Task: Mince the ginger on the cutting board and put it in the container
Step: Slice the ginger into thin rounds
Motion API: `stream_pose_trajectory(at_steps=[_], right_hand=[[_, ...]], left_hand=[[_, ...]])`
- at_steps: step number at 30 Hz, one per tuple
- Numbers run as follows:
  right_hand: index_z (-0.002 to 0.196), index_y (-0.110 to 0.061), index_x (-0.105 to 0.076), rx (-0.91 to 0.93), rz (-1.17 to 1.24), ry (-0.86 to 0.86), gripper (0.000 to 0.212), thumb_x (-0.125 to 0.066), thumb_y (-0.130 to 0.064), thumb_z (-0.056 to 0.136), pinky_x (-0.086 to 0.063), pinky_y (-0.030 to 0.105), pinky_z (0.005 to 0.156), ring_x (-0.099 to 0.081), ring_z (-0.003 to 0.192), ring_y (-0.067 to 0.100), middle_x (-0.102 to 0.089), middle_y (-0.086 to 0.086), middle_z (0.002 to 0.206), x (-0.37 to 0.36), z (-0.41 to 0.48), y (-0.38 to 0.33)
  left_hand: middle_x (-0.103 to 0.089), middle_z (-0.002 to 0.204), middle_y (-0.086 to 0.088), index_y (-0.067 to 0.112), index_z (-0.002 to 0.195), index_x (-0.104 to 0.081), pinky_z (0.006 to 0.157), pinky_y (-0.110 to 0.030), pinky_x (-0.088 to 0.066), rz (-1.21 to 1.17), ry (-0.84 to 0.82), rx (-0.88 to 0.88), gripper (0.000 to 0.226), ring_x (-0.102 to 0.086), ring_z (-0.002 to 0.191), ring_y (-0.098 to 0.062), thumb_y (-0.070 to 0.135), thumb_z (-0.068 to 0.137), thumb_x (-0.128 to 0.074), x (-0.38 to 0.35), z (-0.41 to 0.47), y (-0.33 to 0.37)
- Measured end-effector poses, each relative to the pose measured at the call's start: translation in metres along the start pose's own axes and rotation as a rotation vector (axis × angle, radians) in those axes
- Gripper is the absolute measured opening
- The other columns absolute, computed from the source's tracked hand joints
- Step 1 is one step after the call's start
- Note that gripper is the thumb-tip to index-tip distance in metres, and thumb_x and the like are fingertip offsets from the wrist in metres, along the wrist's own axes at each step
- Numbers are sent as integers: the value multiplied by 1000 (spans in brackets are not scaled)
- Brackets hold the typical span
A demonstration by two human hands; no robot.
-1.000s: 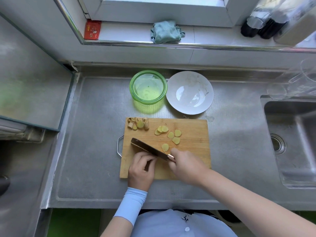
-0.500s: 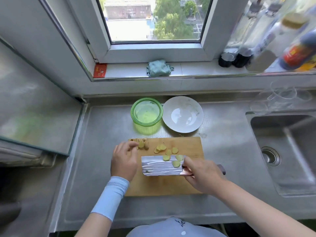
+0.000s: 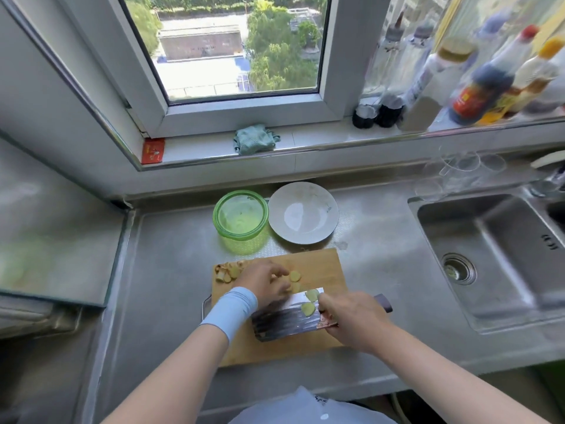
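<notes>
Left hand [image 3: 263, 281], lower centre, fingers [image 3: 282, 273] curled over ginger slices [image 3: 295, 275] on cutting board [image 3: 321, 261]; pinching or only touching, cannot tell through blur. Green container [image 3: 240, 215] above it, centre frame, no ginger in yet. Cleaver [image 3: 284, 321] held flat, two slices riding blade. Right hand [image 3: 351, 319] clamped round cleaver handle, lower right of centre. Risk: blade tips, slices slide onto counter [image 3: 171, 270]; left fingertips near edge, possible nick.

Plate [image 3: 303, 216] crowds container [image 3: 241, 243] on rt (left: bare counter [image 3: 171, 240]).
</notes>
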State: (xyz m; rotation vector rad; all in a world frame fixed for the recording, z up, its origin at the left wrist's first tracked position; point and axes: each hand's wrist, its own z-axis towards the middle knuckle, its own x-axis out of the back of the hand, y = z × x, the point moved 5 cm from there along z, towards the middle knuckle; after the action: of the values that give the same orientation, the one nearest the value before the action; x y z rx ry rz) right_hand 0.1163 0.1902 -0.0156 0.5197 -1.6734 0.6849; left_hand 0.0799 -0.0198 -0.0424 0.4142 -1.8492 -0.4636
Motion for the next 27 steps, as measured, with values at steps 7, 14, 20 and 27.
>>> stream_pose_trajectory(at_steps=[7, 14, 20, 27], right_hand=[[96, -27, -49, -50, -6, -7, 32, -70, -37, 74, -25, 29, 52, -62, 65, 25, -65, -5, 75, 7, 2, 1], [114, -24, -52, -73, 66, -87, 27, -55, -34, 89, -29, 34, 64, -61, 93, 28, -67, -3, 104, 21, -4, 4], [105, -29, -50, 13, 35, -30, 29, -63, -33, 79, -29, 30, 55, -64, 75, 25, -67, -5, 83, 28, 2, -1], [111, -25, -51, -14, 58, -81, 25, -54, -34, 88, -32, 33, 61, -61, 88, 28, -67, -2, 98, 34, 2, -2]], left_hand=[[-59, 107, 12, 36, 112, -69, 96, -31, -38, -28, -58, -175, 35, -46, 110, -11, 54, 82, -70, -21, 1, 37], [-57, 104, 20, 39, 113, -67, 93, -28, -42, 42, -101, -137, 57, -48, 105, -6, 77, 71, -60, -13, 9, 32], [-63, 104, 19, 38, 110, -68, 87, -28, -47, 53, -18, -82, 39, -56, 102, -7, 65, 83, -60, -7, 15, 35], [-62, 103, 17, 37, 110, -67, 88, -30, -48, 43, -38, 1, 29, -56, 99, -10, 52, 85, -66, -2, 13, 24]])
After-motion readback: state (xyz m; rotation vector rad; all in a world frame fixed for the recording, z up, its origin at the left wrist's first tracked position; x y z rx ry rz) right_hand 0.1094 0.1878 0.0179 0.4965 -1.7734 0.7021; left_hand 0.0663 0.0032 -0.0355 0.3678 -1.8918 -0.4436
